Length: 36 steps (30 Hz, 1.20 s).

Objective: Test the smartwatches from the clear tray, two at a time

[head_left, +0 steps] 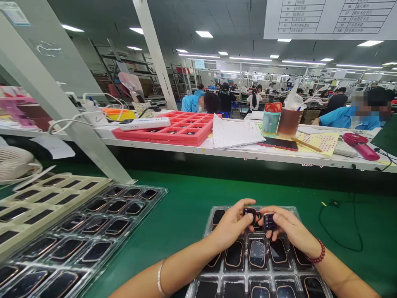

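My left hand (237, 219) grips a smartwatch case (249, 212) with a gold rim, its thumb on the screen. Close beside it, my right hand (287, 225) pinches another smartwatch case (269, 222), whose screen is lit with small text. Both are held above the far part of a clear plastic tray (245, 275). In the tray's pockets lie several more gold-rimmed watch cases, such as one watch case (257, 253) just below my hands. My wrists and hands cover some of the pockets.
A second clear tray (104, 258) of watch cases lies left on the green mat (186, 194), beside a cream tray (104, 180). A black cable (356, 231) lies right. The shelf (229, 154) ahead carries a red compartment tray (198, 138), papers (237, 134) and cups. Co-workers sit beyond.
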{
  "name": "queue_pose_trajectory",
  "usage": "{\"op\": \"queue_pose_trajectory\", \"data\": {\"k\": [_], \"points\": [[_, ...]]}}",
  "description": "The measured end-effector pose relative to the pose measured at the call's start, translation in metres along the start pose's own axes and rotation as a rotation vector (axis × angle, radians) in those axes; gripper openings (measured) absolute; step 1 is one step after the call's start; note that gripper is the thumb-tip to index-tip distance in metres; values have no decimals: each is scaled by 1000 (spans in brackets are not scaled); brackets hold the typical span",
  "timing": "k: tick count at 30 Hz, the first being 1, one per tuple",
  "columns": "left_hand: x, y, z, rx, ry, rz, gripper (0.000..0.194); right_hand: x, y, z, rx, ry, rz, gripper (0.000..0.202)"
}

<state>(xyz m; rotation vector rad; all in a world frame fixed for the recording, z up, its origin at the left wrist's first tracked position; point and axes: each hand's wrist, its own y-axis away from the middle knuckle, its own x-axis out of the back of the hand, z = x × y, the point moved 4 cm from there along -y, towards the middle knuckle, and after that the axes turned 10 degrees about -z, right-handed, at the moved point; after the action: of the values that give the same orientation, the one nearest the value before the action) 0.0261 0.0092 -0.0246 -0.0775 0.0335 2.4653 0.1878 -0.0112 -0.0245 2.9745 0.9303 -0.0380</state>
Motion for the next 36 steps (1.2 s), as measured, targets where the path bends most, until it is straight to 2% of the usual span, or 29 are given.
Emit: {"op": "queue_pose_trajectory", "data": {"k": [2, 5, 9, 11, 18, 25, 36], "points": [[-1, 0, 1, -23, 25, -8, 50, 0, 0, 0, -11, 33, 12, 37], [-2, 0, 1, 1, 25, -31, 32, 0, -1, 2, -20, 34, 3, 27], [0, 0, 1, 14, 16, 2, 30, 2, -1, 3, 16, -15, 8, 31], [-1, 0, 2, -6, 22, 6, 37, 2, -1, 1, 25, 19, 19, 26], [-4, 1, 5, -24, 24, -13, 50, -1, 0, -1, 4, 96, 2, 34], [-3, 2, 7, 4, -35, -16, 22, 0, -1, 0, -8, 120, -16, 22], [-3, 2, 6, -2, -33, -22, 22, 0, -1, 0, -11, 124, -17, 22]]}}
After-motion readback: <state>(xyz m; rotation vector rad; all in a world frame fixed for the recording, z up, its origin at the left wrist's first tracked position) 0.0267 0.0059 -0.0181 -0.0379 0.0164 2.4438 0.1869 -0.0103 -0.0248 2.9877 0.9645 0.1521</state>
